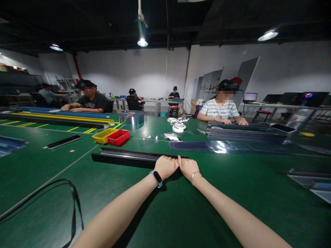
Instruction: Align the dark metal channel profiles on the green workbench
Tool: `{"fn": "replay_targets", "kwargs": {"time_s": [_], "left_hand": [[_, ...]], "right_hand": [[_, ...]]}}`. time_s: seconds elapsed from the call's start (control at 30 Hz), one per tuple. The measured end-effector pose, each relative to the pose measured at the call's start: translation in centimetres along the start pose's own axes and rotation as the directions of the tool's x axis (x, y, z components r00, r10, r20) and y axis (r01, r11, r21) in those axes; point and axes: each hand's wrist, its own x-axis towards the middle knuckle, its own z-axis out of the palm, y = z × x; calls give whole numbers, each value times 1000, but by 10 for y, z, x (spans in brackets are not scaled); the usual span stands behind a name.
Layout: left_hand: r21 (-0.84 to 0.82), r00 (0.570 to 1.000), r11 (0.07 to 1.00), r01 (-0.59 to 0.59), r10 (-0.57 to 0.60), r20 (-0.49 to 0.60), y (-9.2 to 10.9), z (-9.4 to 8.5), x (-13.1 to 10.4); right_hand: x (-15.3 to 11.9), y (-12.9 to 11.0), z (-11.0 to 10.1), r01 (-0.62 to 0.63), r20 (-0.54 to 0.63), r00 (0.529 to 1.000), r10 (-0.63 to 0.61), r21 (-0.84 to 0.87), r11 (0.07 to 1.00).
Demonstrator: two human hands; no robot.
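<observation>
A long black channel-shaped strip [124, 159] lies across the green table in front of me. My left hand [166, 166], with a watch at its wrist, is closed over the strip near its right end. Right beside it, my right hand [188, 167], with a bracelet, is closed on the same end. The two hands touch at the thumbs. Their fingertips are bent away from me and hidden, and the part of the strip under them is covered. The strip's left end is free of both hands.
Beyond the strip stand a yellow bin [103, 136] and a red bin [118, 137]. A clear plastic sheet [196, 146] lies at the right, near stacked dark strips [248, 135] and white coils [179, 127]. A phone [64, 141] rests at left. Co-workers sit across the table.
</observation>
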Motion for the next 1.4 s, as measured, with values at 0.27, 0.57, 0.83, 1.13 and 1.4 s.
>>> {"fn": "replay_targets", "kwargs": {"time_s": [0.27, 0.57, 0.83, 1.13, 1.4], "left_hand": [[-1, 1000, 1000, 23, -23, -11, -1, -3, 1], [3, 995, 996, 85, -85, -61, 2, -6, -3], [-10, 999, 999, 44, -44, -13, 1, -5, -4], [-2, 999, 999, 43, -43, 3, 2, -5, -4], [23, 995, 995, 96, -96, -14, 0, -8, -7]], "right_hand": [[1, -4, -1, -40, -11, 999, 40, -13, 999], [-3, -3, 3, -18, -13, 1000, 18, -11, 1000], [-4, 0, -2, 17, -20, 1000, -17, 7, 1000], [-4, 4, 0, 44, 39, 998, -44, -7, 999], [-11, 10, -6, 57, 27, 998, -59, 79, 995]]}}
